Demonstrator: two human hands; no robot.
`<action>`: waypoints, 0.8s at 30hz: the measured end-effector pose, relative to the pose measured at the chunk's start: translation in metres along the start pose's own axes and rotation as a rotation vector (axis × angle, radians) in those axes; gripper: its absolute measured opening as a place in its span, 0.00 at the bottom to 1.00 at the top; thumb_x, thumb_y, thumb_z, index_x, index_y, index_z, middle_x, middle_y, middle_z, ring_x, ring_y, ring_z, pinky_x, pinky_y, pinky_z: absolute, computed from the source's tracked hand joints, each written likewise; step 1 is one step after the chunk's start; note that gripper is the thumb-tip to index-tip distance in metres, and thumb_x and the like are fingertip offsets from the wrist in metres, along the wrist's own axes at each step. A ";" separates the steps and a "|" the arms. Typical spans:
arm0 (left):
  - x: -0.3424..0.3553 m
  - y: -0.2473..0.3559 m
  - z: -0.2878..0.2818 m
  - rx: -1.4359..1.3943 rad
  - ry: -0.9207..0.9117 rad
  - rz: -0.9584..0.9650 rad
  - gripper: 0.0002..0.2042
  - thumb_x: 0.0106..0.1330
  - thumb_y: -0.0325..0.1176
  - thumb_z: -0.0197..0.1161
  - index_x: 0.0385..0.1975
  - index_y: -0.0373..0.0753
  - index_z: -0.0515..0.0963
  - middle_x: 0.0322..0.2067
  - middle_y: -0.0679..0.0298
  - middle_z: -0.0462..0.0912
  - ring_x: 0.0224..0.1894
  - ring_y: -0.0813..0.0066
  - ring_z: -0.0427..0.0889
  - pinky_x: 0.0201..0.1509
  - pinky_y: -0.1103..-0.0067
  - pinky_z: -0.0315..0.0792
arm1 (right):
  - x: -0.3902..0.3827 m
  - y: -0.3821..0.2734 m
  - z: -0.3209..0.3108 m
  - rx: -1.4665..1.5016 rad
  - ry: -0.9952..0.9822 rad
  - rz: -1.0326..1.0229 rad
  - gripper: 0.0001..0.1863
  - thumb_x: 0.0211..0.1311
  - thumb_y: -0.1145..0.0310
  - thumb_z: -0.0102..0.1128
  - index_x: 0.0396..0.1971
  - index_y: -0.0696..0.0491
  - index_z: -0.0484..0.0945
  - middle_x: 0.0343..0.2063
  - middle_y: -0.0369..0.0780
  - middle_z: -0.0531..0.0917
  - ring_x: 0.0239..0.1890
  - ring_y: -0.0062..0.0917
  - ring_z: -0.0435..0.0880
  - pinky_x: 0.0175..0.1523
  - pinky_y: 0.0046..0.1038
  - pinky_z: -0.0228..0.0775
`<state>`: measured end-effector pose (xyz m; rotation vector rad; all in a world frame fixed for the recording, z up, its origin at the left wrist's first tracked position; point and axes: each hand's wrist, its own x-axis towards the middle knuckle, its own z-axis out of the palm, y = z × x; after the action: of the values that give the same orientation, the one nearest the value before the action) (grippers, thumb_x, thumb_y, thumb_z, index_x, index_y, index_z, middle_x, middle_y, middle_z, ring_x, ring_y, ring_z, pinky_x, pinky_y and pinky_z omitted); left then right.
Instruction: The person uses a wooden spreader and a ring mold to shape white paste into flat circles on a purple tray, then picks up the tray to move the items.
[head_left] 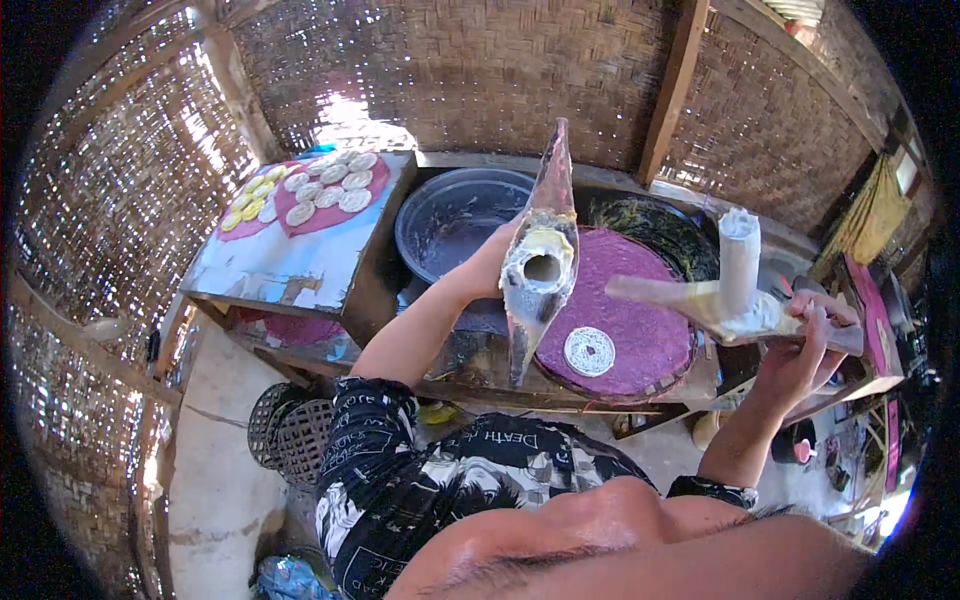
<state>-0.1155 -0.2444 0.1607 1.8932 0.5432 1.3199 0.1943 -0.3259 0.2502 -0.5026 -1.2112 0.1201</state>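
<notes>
My left hand point(487, 262) grips a wooden press body point(540, 235), a long pointed board held upright on end. A round hole with pale dough smeared about its rim shows at the board's middle. In my right hand point(808, 345) is the wooden plunger point(740, 255), a thick pale cylinder standing up from a flat handle, with white dough on its tip and base. The two pieces are apart. Below and between them, a white lacy coiled dough disc point(589, 352) lies on a round tray covered in purple-pink sheeting point(640, 300).
A dark basin point(415, 235) with pale residue stands behind my left forearm. On the left, a worn blue-white tabletop point(265, 265) carries several white discs point(325, 185) and yellow discs point(245, 205) on pink sheets. A dark pan point(690, 240) sits behind the tray. Black crates point(295, 435) stand on the floor.
</notes>
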 end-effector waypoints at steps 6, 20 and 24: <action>-0.002 0.019 -0.029 -0.364 0.098 -0.024 0.18 0.40 0.25 0.65 0.35 0.38 0.71 0.34 0.64 0.75 0.37 0.77 0.74 0.43 0.79 0.70 | -0.002 0.021 0.013 0.357 0.099 0.148 0.09 0.50 0.75 0.49 0.32 0.53 0.62 0.24 0.40 0.71 0.28 0.25 0.70 0.39 0.26 0.62; -0.003 0.067 -0.095 -0.117 0.359 -0.130 0.12 0.58 0.28 0.47 0.43 0.36 0.67 0.37 0.62 0.74 0.37 0.77 0.73 0.43 0.79 0.70 | -0.017 0.070 0.051 0.628 0.062 0.311 0.13 0.52 0.78 0.49 0.36 0.51 0.60 0.27 0.37 0.72 0.28 0.25 0.72 0.38 0.28 0.64; 0.017 0.097 -0.078 -0.015 0.434 -0.023 0.16 0.58 0.25 0.49 0.47 0.37 0.63 0.39 0.63 0.73 0.40 0.78 0.71 0.44 0.82 0.67 | -0.017 0.084 0.056 0.630 0.034 0.306 0.13 0.53 0.78 0.49 0.37 0.50 0.58 0.27 0.38 0.73 0.28 0.25 0.72 0.40 0.29 0.65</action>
<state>-0.1886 -0.2672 0.2611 1.5833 0.7648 1.7245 0.1513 -0.2403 0.2141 -0.1295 -0.9878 0.7265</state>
